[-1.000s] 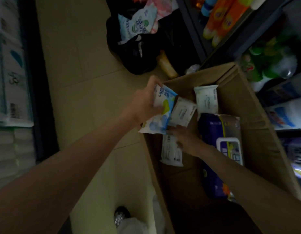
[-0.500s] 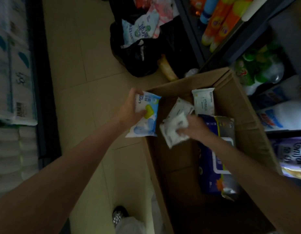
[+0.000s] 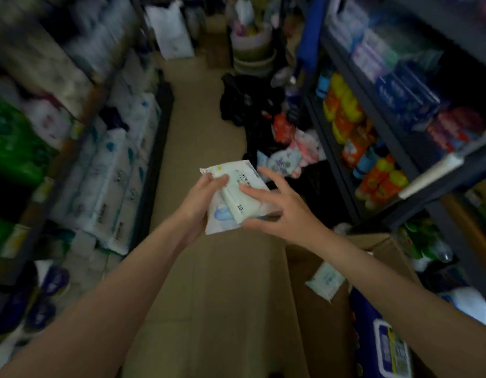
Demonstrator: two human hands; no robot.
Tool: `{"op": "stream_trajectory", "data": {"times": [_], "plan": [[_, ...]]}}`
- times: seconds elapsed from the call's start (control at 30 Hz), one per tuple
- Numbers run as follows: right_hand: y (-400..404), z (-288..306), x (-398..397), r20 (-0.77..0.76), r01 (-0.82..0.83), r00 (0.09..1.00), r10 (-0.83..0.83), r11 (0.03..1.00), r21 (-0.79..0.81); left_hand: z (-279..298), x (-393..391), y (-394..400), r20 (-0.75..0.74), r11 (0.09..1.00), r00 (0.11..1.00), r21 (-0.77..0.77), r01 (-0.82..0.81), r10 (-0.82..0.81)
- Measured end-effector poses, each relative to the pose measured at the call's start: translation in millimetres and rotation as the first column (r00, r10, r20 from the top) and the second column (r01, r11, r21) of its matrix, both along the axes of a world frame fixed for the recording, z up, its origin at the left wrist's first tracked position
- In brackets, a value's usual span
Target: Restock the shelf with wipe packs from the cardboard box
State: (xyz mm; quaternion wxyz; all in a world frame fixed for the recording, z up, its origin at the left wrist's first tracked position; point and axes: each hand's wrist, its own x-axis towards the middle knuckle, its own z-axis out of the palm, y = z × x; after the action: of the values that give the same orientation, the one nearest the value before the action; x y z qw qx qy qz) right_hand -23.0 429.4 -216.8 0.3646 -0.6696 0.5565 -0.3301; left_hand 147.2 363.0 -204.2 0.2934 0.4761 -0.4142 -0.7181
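Soft white plastic wipe packs [image 3: 237, 199] sit stacked in the gripping left hand [image 3: 199, 199]; the spread-fingered right hand [image 3: 280, 207] apparently only steadies them, so one could slide off.

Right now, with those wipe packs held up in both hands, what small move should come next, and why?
Probably carry the wipe packs toward a shelf. The left hand grips the stack, the right hand steadies it with spread fingers, and both are raised over the floor, clear of the cardboard box. Which shelf is meant cannot be told; the view is blurred.
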Motion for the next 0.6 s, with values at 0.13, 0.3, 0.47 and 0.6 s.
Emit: {"op": "stream_trajectory", "data": {"times": [0.13,0.3,0.47,0.6], "plan": [[-32.2,65.9,78.6,0.328,0.068,0.939,-0.108,0.989,0.13,67.2,93.9,-7.7,0.036,0.984,0.997,-0.164,-0.069,0.075],[-68.8,156.6,203.9,0.454,-0.225,0.886,0.09,0.941,0.252,175.7,230.6,-0.4,0.039,0.9,0.974,-0.392,-0.192,0.225],[-72.6,234.0,336.5,0.525,-0.49,0.765,0.373,0.866,0.098,261.6,325.0,14.0,0.026,0.767,0.937,-0.583,-0.269,0.348],[-73.5,297.9,430.3,0.58,-0.539,0.673,0.459,0.841,-0.04,320.8,398.2,41.5,0.021,0.628,0.892,-0.718,-0.301,0.451]]}}
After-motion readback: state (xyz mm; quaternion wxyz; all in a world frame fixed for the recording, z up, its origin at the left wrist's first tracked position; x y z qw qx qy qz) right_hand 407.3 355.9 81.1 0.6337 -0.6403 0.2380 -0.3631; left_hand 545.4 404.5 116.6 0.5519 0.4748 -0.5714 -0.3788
